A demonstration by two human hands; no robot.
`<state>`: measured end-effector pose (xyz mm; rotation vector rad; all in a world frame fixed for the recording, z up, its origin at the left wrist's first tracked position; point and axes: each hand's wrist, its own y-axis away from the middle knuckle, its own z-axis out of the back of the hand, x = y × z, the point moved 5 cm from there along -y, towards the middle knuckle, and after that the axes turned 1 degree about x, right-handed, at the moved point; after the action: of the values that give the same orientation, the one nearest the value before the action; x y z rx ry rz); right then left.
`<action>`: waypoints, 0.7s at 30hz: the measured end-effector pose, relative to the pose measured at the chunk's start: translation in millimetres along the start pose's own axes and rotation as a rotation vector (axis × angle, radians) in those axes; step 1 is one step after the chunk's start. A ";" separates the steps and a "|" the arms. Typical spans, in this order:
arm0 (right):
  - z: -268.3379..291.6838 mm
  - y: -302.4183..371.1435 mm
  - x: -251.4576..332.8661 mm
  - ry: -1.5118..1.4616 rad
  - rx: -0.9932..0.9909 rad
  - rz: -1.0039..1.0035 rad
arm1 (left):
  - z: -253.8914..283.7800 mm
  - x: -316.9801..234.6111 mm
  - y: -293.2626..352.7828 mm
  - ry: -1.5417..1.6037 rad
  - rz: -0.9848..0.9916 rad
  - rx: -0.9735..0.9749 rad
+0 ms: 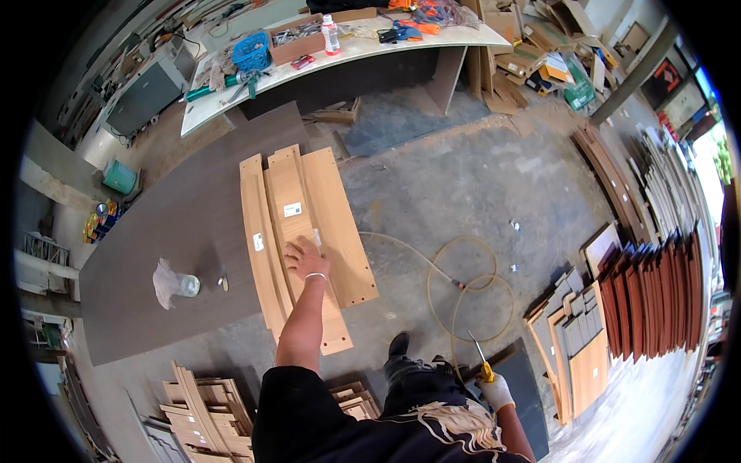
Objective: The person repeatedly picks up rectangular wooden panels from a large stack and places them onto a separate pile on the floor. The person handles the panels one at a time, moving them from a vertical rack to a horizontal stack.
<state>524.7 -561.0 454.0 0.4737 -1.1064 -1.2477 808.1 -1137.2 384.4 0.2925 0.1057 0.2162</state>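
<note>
My left hand [307,258] is bare, with a white band at the wrist. It lies with fingers spread on the middle one of several long light-wood panels [289,179], which carry small white labels and drilled holes at their ends. Beside it, a wider wood panel [340,224] sits on the right and a narrower one [253,202] on the left. Low on the right, my right hand [495,392] wears a pale glove. Its fingers wrap round a yellow air blow gun [486,372] with a thin metal nozzle pointing up and away.
Under the panels is a large dark board [170,231] bearing a glass jar [187,285]. A yellowish hose [432,266] coils on the floor. Stacked boards [648,297] stand at right, more wood pieces [204,413] lower left. A cluttered worktable [370,52] spans the back.
</note>
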 end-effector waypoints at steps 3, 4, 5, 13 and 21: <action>-0.3 12.6 16.6 0.071 0.003 0.015 | -0.1 27.4 -28.3 -0.119 -0.016 -0.064; 0.4 13.7 14.0 0.062 -0.013 0.021 | 2.8 27.7 -35.9 -0.170 -0.044 -0.090; 2.3 13.9 9.4 0.053 -0.029 0.028 | 4.7 28.5 -43.9 -0.195 -0.042 -0.084; -3.1 9.5 -39.3 0.190 -0.079 0.108 | 6.3 43.0 -70.5 -0.051 -0.009 0.004; 20.8 20.7 -55.9 0.180 -0.170 0.093 | -47.0 58.3 -54.7 -0.403 -0.094 -0.168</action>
<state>521.5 -498.0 457.4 0.3920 -0.8535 -1.1818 869.2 -1162.2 319.2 0.1590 -0.2962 0.0689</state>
